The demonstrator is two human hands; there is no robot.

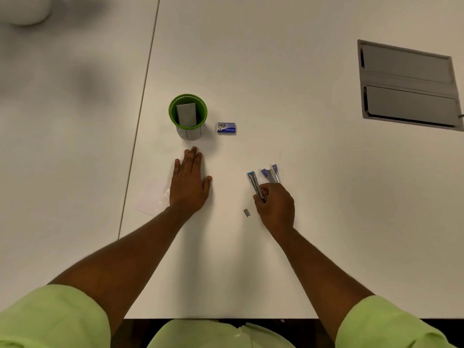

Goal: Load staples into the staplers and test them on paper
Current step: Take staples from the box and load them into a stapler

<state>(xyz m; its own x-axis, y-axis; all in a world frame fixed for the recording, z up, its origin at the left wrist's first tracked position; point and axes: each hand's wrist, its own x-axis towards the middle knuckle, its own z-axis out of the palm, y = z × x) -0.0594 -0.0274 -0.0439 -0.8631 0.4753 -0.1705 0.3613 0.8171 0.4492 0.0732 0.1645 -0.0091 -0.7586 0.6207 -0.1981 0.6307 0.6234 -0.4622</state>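
L hand [189, 180]: flat, fingers straight, on desk [301, 71] mid | R hand [275, 204]: pinches teal stapler [254, 183] | purple stapler [271, 173] just beside | staple box [226, 127] nr green cup [188, 116]

The only printing that shows stands on the small blue and white staple box [226, 128], which lies on the white table [288, 101] just right of the green cup [187, 116]. White lettering runs along its blue band, upside down from this side and too small and blurred to make out. A small picture sits at the left of the box's face, unclear too.
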